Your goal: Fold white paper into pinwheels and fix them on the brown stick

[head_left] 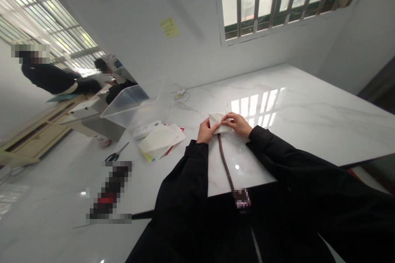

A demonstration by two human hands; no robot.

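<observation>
Both my hands hold a small sheet of cream paper (216, 120) just above the white marbled table, and it looks partly folded. My left hand (206, 131) grips its left edge, thumb pressed on the front. On the right side, my right hand (237, 124) pinches the paper between thumb and fingers. A brown cord (224, 160) runs from below the paper down toward my body. To the left lies a stack of cream paper sheets (162, 140), with red and yellow pieces showing under it. Beside the stack is a white box (147, 129).
Scissors (115, 155) with dark handles lie left of the papers, near a blurred dark object (111, 191). A clear plastic bin (132, 104) and a white cable (180, 94) sit farther back. A yellow note (169, 27) sticks to the wall. Two people are at the far left.
</observation>
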